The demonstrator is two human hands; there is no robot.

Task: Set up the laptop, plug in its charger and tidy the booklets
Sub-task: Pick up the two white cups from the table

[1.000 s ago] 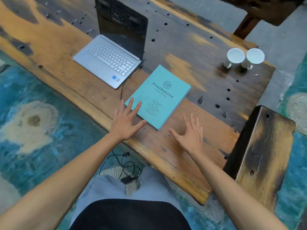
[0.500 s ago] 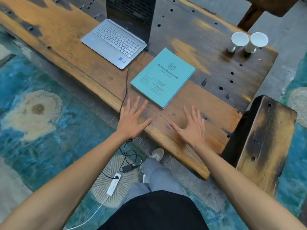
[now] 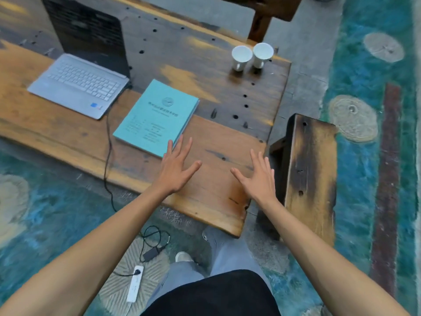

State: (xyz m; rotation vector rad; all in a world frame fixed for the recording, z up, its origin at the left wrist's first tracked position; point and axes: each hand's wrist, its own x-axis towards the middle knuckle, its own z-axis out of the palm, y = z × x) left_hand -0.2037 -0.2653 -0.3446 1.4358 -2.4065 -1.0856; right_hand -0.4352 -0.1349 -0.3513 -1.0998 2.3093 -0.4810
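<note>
From the head view, the left hand hovers over the near part of the wooden surface with fingers spread and straight, its grip open and holding nothing; its fingertips reach the near right corner of the teal booklets, though whether they touch it cannot be told; the right hand is spread the same way to the right, near the surface's right edge, its grip open and empty, well apart from the booklets; the booklets lie in one squared stack, flat on the surface, just right of the laptop; the laptop stands open at the far left, its silver keyboard facing near and its dark screen upright behind; a black charger cable runs from the laptop's right side across the surface, passing between laptop and booklets, and drops over the near edge to the floor; there it leads to a black power brick, beside a loose coil of cord; a white power strip lies nearer on the floor with a black plug seated in it; two white cups stand touching each other at the far right of the surface; a dark wooden bench sits just right of the surface.
</note>
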